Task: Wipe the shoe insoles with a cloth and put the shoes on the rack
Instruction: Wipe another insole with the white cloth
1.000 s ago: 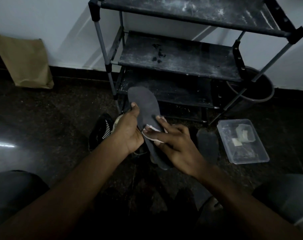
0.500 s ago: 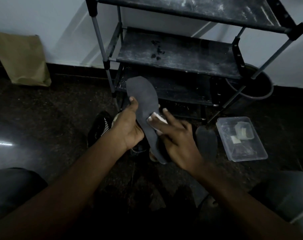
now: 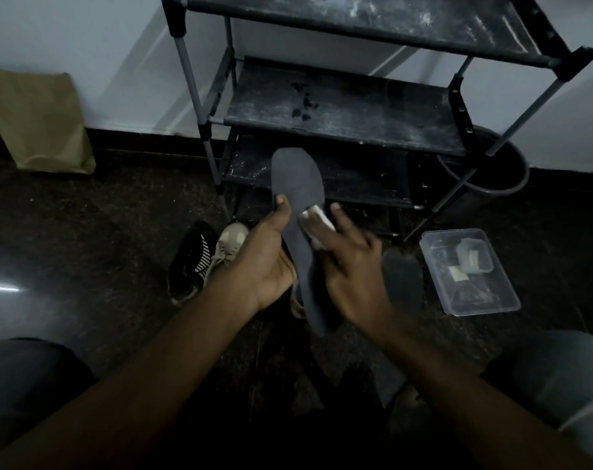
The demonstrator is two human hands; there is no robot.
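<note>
My left hand point(image 3: 266, 262) grips a dark grey insole point(image 3: 298, 184) by its left edge, thumb on top, toe end pointing up toward the rack. A small white cloth point(image 3: 317, 218) is pressed onto the insole's middle under the fingers of my right hand point(image 3: 351, 273). A second dark insole point(image 3: 402, 278) lies flat on the floor to the right. Beside my left wrist sit a beige lace-up shoe point(image 3: 229, 245) and a black shoe with white stripes point(image 3: 191, 259). The black shoe rack point(image 3: 342, 110) stands behind, its dusty shelves bare.
A clear plastic box point(image 3: 468, 269) with small items lies on the floor at right. A dark round bin point(image 3: 491, 178) stands behind the rack's right leg. A brown paper bag point(image 3: 34, 120) leans on the wall at left. My knees frame the bottom corners.
My right hand has slid the white cloth up the insole toward its toe end. My left hand keeps its hold, and the insole stays roughly in place.
</note>
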